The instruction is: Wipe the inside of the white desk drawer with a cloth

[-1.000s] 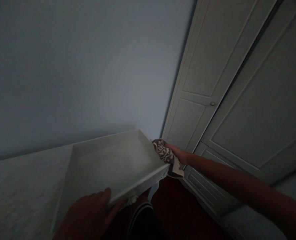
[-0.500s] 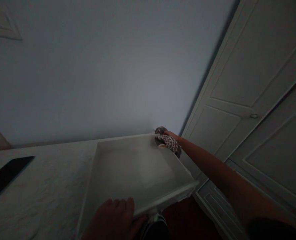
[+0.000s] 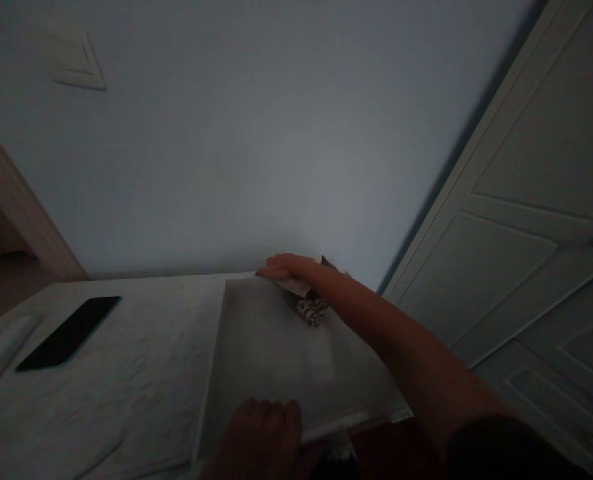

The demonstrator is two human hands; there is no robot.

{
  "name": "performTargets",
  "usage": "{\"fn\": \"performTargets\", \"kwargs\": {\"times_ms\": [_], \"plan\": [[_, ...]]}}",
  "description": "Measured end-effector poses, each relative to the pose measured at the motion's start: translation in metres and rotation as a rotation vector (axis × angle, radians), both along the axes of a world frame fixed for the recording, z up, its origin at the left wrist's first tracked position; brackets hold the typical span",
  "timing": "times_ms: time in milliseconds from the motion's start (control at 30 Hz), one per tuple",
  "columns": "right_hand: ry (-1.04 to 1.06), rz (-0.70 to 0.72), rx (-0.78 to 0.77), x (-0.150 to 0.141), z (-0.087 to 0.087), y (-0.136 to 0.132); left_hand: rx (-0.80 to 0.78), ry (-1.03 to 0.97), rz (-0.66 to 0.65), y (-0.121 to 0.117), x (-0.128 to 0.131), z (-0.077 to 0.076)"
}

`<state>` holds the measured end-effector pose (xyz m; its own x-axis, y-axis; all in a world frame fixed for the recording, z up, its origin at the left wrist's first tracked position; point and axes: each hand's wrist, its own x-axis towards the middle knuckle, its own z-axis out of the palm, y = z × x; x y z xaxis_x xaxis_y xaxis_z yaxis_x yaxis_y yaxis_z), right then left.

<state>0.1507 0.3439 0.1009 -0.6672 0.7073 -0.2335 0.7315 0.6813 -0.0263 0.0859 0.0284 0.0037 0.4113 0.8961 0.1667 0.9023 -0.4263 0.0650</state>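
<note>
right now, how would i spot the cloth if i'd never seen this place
Below the pale wall, find the shallow white drawer. At its far edge, the cloth is bunched under the right hand. Its dark-and-light pattern sets it apart from the drawer's plain surface.

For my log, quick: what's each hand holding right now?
Left hand: holding the drawer by its near edge.
Right hand: holding a cloth at the far edge.

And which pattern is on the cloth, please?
The cloth shows a mottled dark-and-cream pattern, best seen in the head view.
</note>
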Motion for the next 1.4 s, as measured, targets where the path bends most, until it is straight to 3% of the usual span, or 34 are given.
{"fn": "performTargets", "kwargs": {"times_ms": [167, 333, 533, 633, 767, 867, 933, 1000, 1100, 1233, 1400], "plan": [[0.082, 0.085, -0.032, -0.087, -0.003, -0.024, -0.119, 0.015, -0.073, 0.003, -0.002, 0.017], [0.096, 0.332, -0.017, -0.126, -0.011, -0.070, -0.287, 0.010, -0.027, 0.004, 0.001, 0.038], [0.012, 0.521, 0.050, -0.114, -0.013, -0.124, -0.242, -0.040, 0.035, -0.001, -0.001, 0.041], [0.015, 0.661, -0.020, -0.097, -0.009, -0.158, -0.182, -0.037, 0.038, -0.003, -0.003, 0.033], [0.054, 0.883, -0.230, -0.079, -0.013, -0.201, 0.032, 0.017, -0.005, -0.005, -0.005, 0.016], [0.076, 0.988, -0.155, -0.072, -0.020, -0.207, 0.104, 0.068, -0.044, -0.005, -0.005, 0.013], [0.054, 0.943, 0.021, -0.069, -0.021, -0.194, 0.096, 0.091, -0.083, -0.005, -0.006, 0.018], [0.042, 0.801, 0.182, -0.069, -0.019, -0.172, 0.077, 0.102, -0.108, -0.005, -0.007, 0.024], [0.031, 0.558, 0.255, -0.079, -0.013, -0.139, 0.043, 0.100, -0.106, -0.004, -0.009, 0.030], [-0.041, 0.460, 0.108, -0.104, -0.013, -0.132, 0.016, 0.086, -0.089, -0.005, -0.011, 0.030], [0.053, 0.548, -0.167, -0.105, -0.017, -0.169, -0.016, 0.103, -0.069, -0.007, -0.012, 0.032]]}}
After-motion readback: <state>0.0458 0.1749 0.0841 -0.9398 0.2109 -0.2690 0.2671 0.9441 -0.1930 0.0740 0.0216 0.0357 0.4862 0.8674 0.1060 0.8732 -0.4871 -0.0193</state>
